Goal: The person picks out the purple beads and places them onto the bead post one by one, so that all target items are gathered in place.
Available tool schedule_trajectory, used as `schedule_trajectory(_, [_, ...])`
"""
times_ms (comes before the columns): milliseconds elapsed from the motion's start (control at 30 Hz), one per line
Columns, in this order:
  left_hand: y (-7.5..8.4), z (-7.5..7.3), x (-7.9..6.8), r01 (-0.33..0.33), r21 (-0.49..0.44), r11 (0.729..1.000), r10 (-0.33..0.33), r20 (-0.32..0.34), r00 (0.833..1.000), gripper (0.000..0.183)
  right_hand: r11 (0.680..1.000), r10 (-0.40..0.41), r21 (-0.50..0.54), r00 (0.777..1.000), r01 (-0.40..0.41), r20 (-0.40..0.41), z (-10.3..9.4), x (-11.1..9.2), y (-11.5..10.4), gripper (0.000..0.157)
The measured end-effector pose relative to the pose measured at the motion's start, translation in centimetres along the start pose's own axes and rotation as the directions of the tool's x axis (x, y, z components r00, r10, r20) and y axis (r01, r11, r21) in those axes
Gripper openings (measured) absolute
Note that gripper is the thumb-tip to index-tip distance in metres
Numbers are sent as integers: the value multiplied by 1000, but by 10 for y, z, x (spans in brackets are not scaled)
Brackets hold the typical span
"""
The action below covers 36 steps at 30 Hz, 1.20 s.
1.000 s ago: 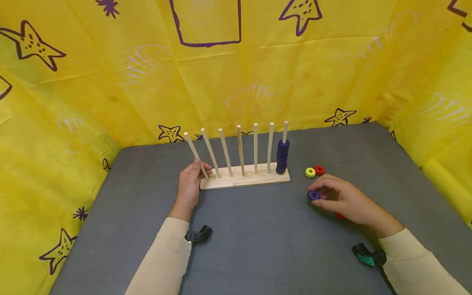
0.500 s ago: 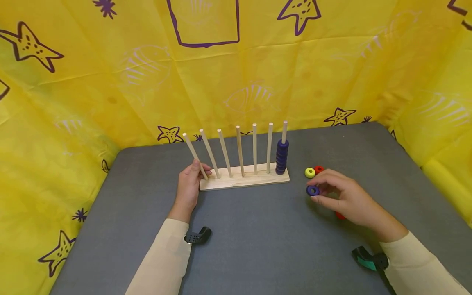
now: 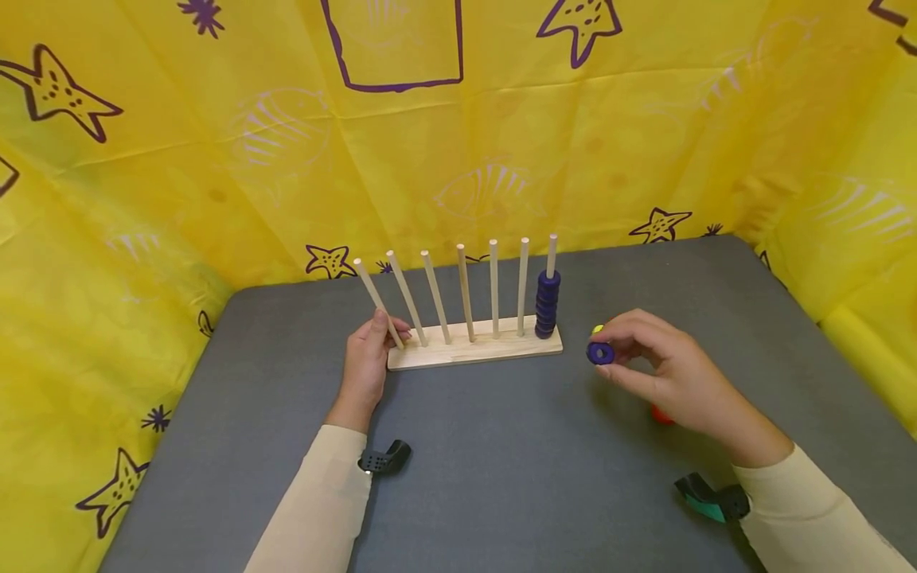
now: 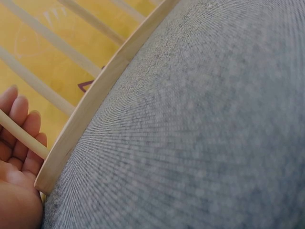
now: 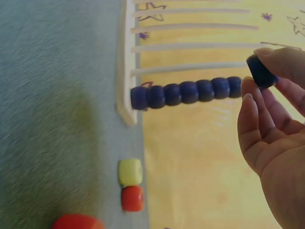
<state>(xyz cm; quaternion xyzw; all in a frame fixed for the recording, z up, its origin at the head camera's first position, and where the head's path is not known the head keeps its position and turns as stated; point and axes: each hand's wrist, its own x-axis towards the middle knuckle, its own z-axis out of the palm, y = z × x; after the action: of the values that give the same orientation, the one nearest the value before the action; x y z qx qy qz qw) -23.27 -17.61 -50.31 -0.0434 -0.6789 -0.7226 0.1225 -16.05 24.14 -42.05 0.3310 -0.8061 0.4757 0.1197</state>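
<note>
A wooden peg stand [image 3: 473, 348] with several upright pegs stands on the grey table. My left hand [image 3: 367, 362] grips its left end, the thumb against the leftmost peg and the fingers behind it, as the left wrist view shows. Dark blue beads [image 3: 548, 305] are stacked on the rightmost peg, whose top is bare. To the right of the stand, my right hand [image 3: 662, 370] pinches one dark blue bead [image 3: 600, 353] between thumb and fingertips, raised above the table. That bead's hole faces the head camera.
Beyond the right hand lie a yellow bead [image 5: 130, 172] and a red bead [image 5: 132, 198], side by side. Another red bead [image 3: 662, 415] is partly hidden under the right hand. A yellow patterned cloth [image 3: 401, 159] hangs behind the table.
My right hand has lifted the blue bead and moved it slightly left and away from me, now covering most of the yellow and red beads. The left hand and stand stay put.
</note>
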Motion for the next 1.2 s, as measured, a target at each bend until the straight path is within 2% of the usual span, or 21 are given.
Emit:
schedule_trajectory(500, [0, 0, -2, 21, 19, 1000, -21, -4, 1000, 59, 1000, 1, -9, 993, -3, -122, -2, 33, -20, 49])
schedule_trajectory(800, [1, 1, -2, 13, 8, 1000, -13, -3, 1000, 61, 1000, 11, -13, 988, -13, -155, -6, 60, -30, 42])
schedule_trajectory(1200, [0, 1, 0, 6, -7, 1000, -6, -4, 1000, 61, 996, 72, -36, 982, -80, -172, -8, 92, -33, 34])
